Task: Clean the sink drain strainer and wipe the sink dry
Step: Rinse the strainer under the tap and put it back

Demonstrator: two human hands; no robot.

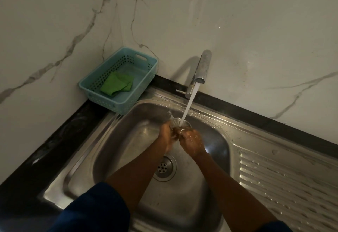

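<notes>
Two hands together under the tap's water stream; left hand and right hand both grip the round metal drain strainer, held at their far edge above the stainless steel sink; open drain hole lies beneath the left wrist; folded green cloth in pale blue plastic basket, back-left, nearer the left hand.

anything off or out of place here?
Little. The blue basket overlaps the sink rim, its near corner by the bowl's edge. Water drops dot the drainboard. Left hand and right hand hold the strainer, blurred, under the tap.
</notes>
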